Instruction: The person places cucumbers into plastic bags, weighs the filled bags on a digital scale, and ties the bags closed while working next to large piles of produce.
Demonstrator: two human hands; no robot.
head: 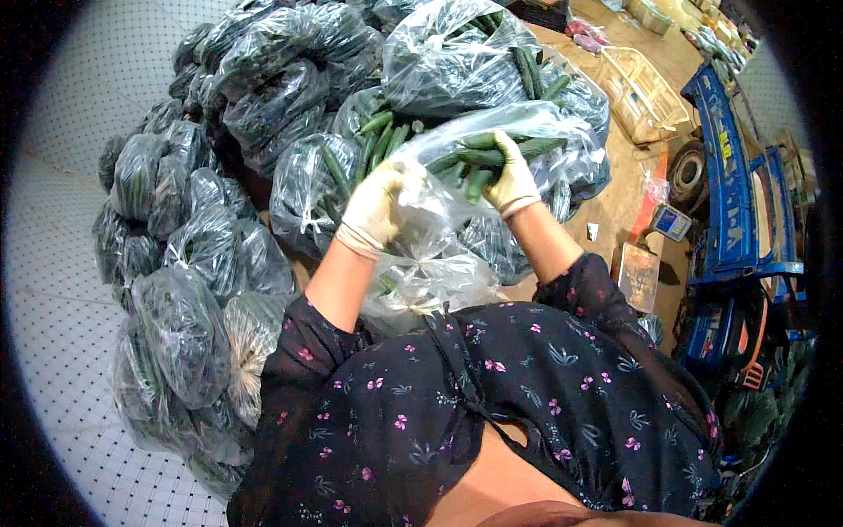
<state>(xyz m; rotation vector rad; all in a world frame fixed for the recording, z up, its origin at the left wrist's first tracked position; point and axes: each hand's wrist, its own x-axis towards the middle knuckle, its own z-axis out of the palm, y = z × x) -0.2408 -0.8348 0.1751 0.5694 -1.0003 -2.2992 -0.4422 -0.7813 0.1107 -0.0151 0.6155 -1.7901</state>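
My left hand (379, 204), in a cream glove, grips the gathered edge of a clear plastic bag (454, 135). Across from it, my right hand (514, 178), gloved the same way, is closed around dark green cucumbers (484, 157) at the mouth of that bag. More cucumbers (385, 141) stick out of an open bag just beyond my left hand. Below both hands lies a knotted clear bag (428, 283). My right fingertips are partly hidden behind the cucumbers and film.
Filled plastic bags (197, 244) are heaped to the left and beyond. A large bag of cucumbers (454, 66) sits at the top. To the right are a yellow plastic crate (639, 92), a digital scale display (672, 222), a clipboard (637, 277) and a blue metal cart (724, 178) with a wheel.
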